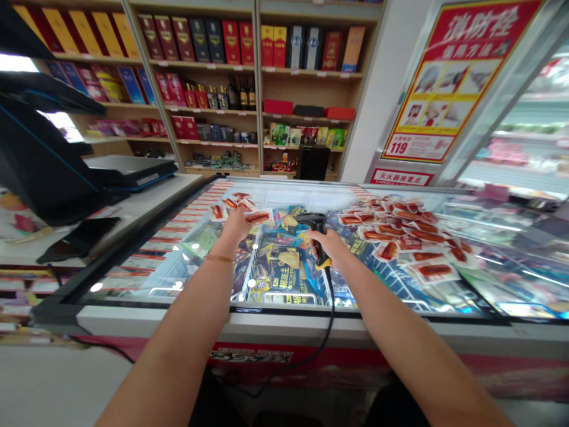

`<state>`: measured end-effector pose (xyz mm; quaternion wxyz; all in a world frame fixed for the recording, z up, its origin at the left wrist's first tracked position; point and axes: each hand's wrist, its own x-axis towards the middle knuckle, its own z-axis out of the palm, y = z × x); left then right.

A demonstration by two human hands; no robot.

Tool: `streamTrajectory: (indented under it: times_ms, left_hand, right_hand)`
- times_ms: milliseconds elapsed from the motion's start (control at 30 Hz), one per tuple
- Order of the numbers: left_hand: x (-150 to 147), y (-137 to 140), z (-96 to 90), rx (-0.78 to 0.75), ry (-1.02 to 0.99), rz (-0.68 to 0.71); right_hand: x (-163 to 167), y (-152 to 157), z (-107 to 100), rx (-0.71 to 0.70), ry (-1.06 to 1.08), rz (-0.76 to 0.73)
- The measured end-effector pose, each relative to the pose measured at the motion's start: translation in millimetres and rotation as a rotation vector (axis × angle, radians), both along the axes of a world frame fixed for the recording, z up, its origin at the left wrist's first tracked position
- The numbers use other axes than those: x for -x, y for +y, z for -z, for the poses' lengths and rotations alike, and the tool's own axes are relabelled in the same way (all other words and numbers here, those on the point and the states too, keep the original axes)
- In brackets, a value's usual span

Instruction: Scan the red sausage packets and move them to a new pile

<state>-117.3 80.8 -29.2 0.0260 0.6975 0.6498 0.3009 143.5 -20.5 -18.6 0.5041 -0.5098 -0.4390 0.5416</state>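
My right hand (pixel 328 246) is wrapped round the grip of a black and yellow barcode scanner (pixel 316 223), its head turned left above the freezer's glass lid. A black cord hangs from the handle. Farther left, my left hand (pixel 239 225) is closed at the edge of a vacuum-packed sausage (pixel 259 217); its fingertips are mostly hidden. Just beyond that hand lie several more sausage packs (pixel 231 203) on the glass. A large loose pile of similar reddish-brown sausage packs (pixel 400 222) covers the lid to the right.
Through the freezer (pixel 275 323) glass, bagged frozen goods (pixel 287 267) show in wire baskets. At left, a counter carries a scale (pixel 128 172) and a dark phone-like slab (pixel 77 237). Shelves of boxes and bottles (pixel 242 95) stand behind; a red poster (pixel 448 83) hangs at right.
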Motion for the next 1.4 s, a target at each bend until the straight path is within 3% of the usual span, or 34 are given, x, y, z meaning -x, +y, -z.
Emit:
streamTrajectory:
  times_ms: [300, 400, 733, 867, 1400]
  left_hand:
    - [-31.3, 3.2, 14.5, 0.132, -0.632, 0.153]
    - [-34.4, 4.8, 18.9, 0.113, -0.742, 0.148]
    - [-34.8, 3.0, 10.1, -0.145, -0.840, 0.128]
    - [-34.1, 1.8, 5.5, -0.177, -0.825, 0.109]
    - [-34.5, 1.7, 4.7, -0.199, -0.819, 0.134]
  right_hand:
    - [1.3, -8.2, -0.3, -0.054, -0.027, -0.068]
    - [4.3, -13.9, -2.8, -0.085, -0.025, -0.081]
    - [15.1, -32.7, -6.7, -0.219, -0.082, -0.229]
    - [17.2, -37.0, -8.5, -0.236, -0.096, -0.295]
    - [18.0, -37.8, -7.2, -0.249, -0.072, -0.305]
